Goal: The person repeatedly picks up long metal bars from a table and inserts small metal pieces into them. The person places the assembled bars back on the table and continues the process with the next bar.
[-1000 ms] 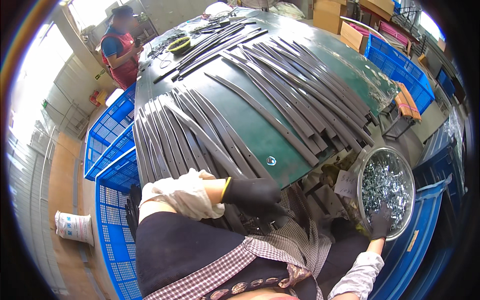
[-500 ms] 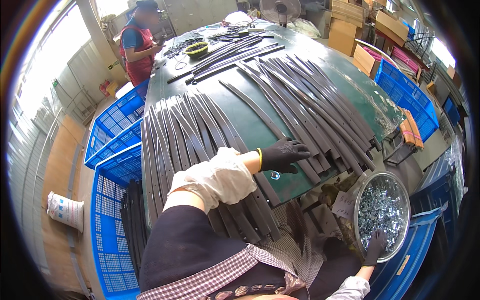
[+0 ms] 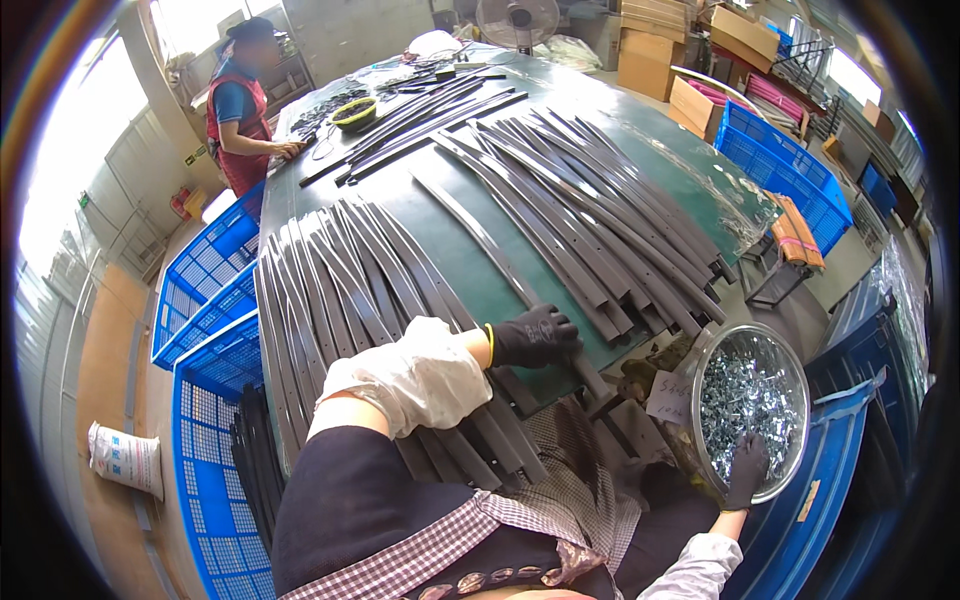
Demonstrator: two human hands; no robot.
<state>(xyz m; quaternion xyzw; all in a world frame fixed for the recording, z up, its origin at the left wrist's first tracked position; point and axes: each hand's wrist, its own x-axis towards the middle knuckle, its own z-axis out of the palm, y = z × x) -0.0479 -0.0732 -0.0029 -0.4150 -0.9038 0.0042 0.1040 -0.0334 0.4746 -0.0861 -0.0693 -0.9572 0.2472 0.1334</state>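
My left hand (image 3: 537,337), in a black glove with a yellow cuff edge, is closed around one long dark-brown strip (image 3: 478,235) near its near end. That end sticks out past the table's near edge. My right hand (image 3: 748,470), also in a black glove, reaches into a round metal bowl (image 3: 803,410) of small shiny metal pieces (image 3: 735,390). Its fingertips are among the pieces, so whether they grip any is hidden. More strips lie in a left bunch (image 3: 350,260) under my left forearm and a right bunch (image 3: 600,220).
Blue plastic crates (image 3: 215,470) stand along the left side of the green table (image 3: 735,195); another blue crate (image 3: 790,170) is at the right. A co-worker (image 3: 237,120) stands at the far left. A yellow-green basket (image 3: 354,113) sits on the table's far part.
My left hand has gone from spread fingers to a grip on the single strip, whose near end now projects toward me. My right hand stays in the bowl. The view has shifted slightly.
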